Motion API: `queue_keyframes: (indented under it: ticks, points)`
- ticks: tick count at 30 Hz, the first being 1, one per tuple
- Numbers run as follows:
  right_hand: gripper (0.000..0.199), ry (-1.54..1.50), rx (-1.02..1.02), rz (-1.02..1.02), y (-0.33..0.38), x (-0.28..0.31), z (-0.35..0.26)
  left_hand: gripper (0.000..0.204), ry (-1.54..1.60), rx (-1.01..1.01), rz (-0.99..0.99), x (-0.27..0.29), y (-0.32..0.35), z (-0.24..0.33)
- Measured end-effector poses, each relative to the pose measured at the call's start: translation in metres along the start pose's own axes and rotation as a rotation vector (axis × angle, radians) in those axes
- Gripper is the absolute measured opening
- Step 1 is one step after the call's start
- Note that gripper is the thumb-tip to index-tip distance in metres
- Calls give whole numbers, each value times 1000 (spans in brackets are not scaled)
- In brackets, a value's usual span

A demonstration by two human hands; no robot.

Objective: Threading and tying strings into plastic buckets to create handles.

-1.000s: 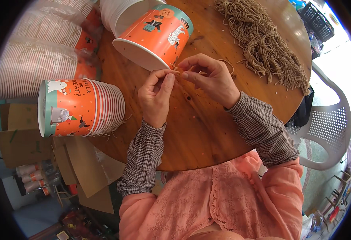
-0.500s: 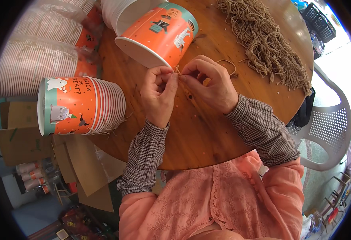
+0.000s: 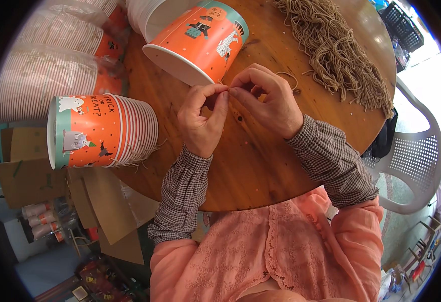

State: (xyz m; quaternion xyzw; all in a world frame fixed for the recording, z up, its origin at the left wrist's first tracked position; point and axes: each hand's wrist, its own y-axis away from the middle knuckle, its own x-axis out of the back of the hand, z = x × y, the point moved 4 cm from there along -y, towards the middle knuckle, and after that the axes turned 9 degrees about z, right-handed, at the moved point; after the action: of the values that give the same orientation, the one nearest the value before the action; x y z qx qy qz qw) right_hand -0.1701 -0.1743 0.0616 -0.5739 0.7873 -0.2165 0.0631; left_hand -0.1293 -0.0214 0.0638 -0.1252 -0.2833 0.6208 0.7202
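Note:
An orange paper bucket (image 3: 193,43) with Halloween figures lies on its side, its white rim toward me. Just below that rim, my left hand (image 3: 202,121) pinches a thin tan cord between thumb and forefinger. Fingertip to fingertip with it, my right hand (image 3: 273,103) is closed in a pinch on the same cord. A loop of the cord (image 3: 294,83) curls out behind the right hand; the part between the fingers is mostly hidden. Left of my hands, a nested stack of similar buckets (image 3: 87,131) lies sideways, with cord ends hanging by its rims.
A heap of tan cords (image 3: 331,50) lies at the far right of the round wooden table (image 3: 250,186). Plastic-wrapped bucket stacks (image 3: 44,83) fill the far left. An open cardboard box (image 3: 107,201) stands below the table's left edge, and a grey plastic chair (image 3: 416,151) at the right.
My fingertips have come closer together, still pinching the cord near the bucket rim. The bucket has shifted very slightly to the left.

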Motion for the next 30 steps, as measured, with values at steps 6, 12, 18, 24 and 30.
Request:
queue_keyframes:
  ticks: [6, 12, 18, 24, 30]
  points:
    - [14, -3, 7, -16, -1, -1, -2, 5, 101, 220, -13, 3, 1, -1]
    - [14, 14, -15, -13, -1, -1, -2, 8, 418, 477, -124, 1, 2, -9]
    - [15, 7, 15, 23, -2, 1, -2, 12, 727, 741, -206, -4, 4, -18]
    - [16, -53, -48, 7, -1, -1, 2, 11, 782, 773, -201, -7, 6, -19]
    - [20, -50, 60, -37, 1, 2, -8, 11, 826, 825, -109, -6, 5, -25]
